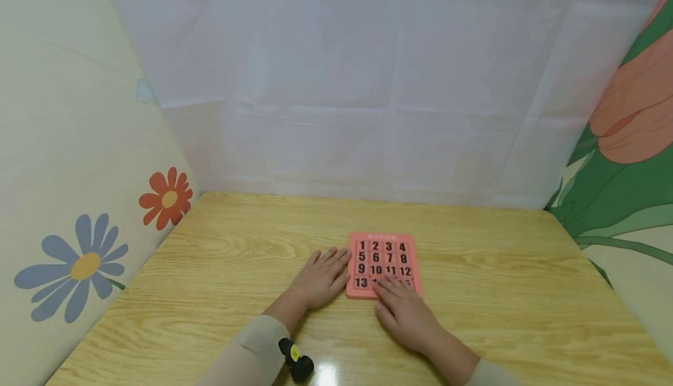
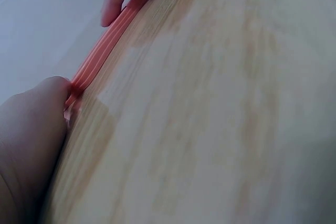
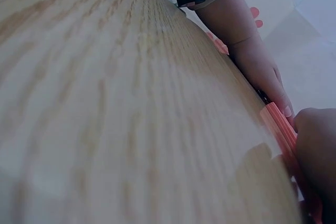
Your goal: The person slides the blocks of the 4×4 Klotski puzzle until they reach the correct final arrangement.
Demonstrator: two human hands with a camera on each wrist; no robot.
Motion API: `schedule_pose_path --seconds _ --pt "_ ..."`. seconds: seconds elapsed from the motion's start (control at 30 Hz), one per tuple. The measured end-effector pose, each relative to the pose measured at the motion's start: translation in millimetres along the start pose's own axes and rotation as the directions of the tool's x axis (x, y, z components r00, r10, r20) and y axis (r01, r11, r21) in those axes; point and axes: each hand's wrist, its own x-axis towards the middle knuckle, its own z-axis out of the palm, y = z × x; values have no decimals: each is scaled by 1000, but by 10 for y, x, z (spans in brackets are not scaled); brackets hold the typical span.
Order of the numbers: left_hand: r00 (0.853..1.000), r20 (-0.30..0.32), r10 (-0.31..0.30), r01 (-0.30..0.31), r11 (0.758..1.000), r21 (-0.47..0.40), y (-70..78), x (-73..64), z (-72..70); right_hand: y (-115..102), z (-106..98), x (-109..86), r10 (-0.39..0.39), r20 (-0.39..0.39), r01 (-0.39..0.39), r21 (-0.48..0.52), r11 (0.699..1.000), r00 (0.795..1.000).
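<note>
A pink number slide puzzle [image 1: 389, 257] lies flat on the wooden table. Its visible tiles run in order from 1 to 13, row by row. My left hand [image 1: 319, 281] rests along its left side with the fingers extended, touching the frame. Across the lower right of the board lies my right hand [image 1: 407, 313], its fingertips on the bottom row, partly hiding the tiles after 13. The left wrist view catches the puzzle's ribbed side edge [image 2: 107, 43] beside the left thumb [image 2: 34, 124]. Both hands flank that edge in the right wrist view.
The wood-grain table [image 1: 499, 281] spreads around the puzzle. A white sheet [image 1: 336, 82] hangs behind it, with flower-printed panels [image 1: 63, 158] at the sides. A black device [image 1: 298, 362] with a yellow label is strapped at the left wrist.
</note>
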Motion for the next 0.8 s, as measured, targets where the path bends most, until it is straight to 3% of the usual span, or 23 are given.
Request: schedule_pose_path --seconds 0.4,0.8 --pt "1000 -7 4 -4 1000 11 -15 28 28 -7 29 23 -12 -4 11 -11 1000 1000" --pt "999 -28 41 -42 999 -24 -41 30 52 112 -20 -68 56 -25 -57 -8 998 998"
